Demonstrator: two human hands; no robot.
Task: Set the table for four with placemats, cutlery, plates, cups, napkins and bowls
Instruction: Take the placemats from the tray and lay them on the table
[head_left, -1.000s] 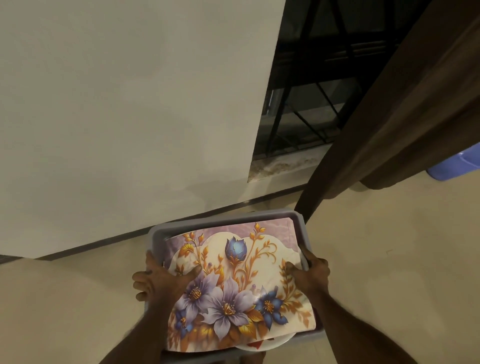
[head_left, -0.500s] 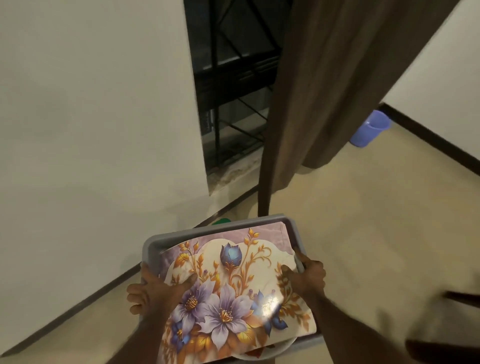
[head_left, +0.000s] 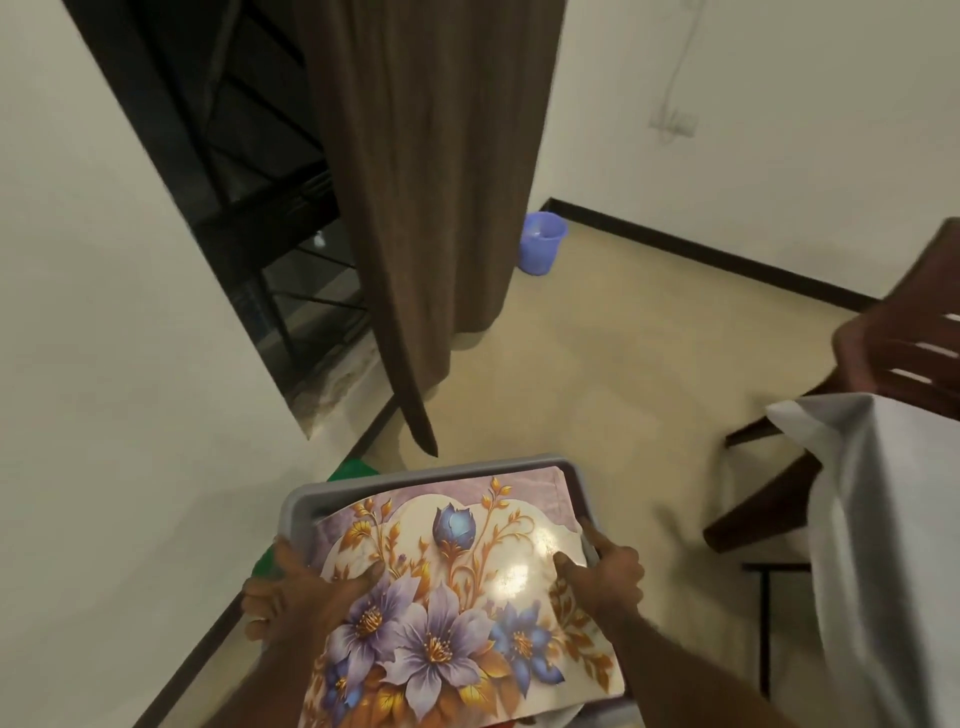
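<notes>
Glossy floral placemat (head_left: 457, 597), grey plastic bin (head_left: 306, 504)

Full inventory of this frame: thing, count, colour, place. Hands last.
bin: 1, grey, carried at bottom centre
placemat: 1 visible on top, floral purple, blue and gold on cream, lying over the bin
curtain: 1, brown, hanging at top centre
window grille: 1, black, left of the curtain
bucket: 1, blue, on the floor beside the curtain
chair: 1, dark brown, right edge
tablecloth: 1, white, over the table at right
green item: 1, partly hidden behind the bin, cannot identify
left hand: gripping the bin's left side, thumb on the placemat
right hand: gripping the bin's right side, thumb on the placemat
</notes>
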